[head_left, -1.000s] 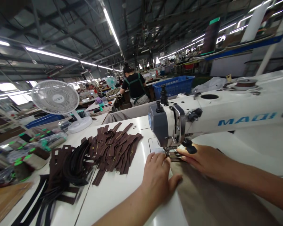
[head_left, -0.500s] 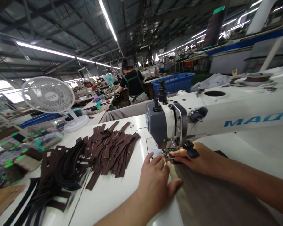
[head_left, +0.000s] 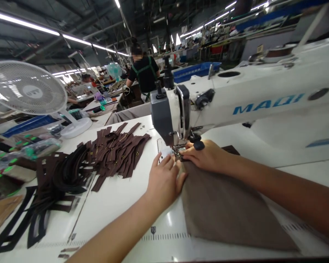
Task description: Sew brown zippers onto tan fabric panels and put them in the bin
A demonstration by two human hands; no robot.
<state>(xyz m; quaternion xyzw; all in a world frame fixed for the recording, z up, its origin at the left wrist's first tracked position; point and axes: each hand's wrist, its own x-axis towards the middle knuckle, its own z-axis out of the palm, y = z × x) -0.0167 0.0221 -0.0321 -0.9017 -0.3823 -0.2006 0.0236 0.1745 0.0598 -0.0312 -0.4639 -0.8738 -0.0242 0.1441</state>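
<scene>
A piece of grey-brown fabric lies under the needle area of a white sewing machine and spreads toward the table's front edge. My left hand rests at the fabric's left edge, fingers spread and thumb apart, its fingertips beside the presser foot. Close to the foot on the right, my right hand has thumb and fingers drawn together at the fabric's upper edge. The fingertips of that hand are partly hidden by the machine's dark knob.
Left of the machine lies a pile of brown zippers, beside curved dark strips. A white fan and thread spools stand farther left. A co-worker is beyond the table, near a blue basket.
The camera view has shifted, so everything appears farther left and higher. More of the fabric and the table's front ruler now show. Both hands remain beside the presser foot.
</scene>
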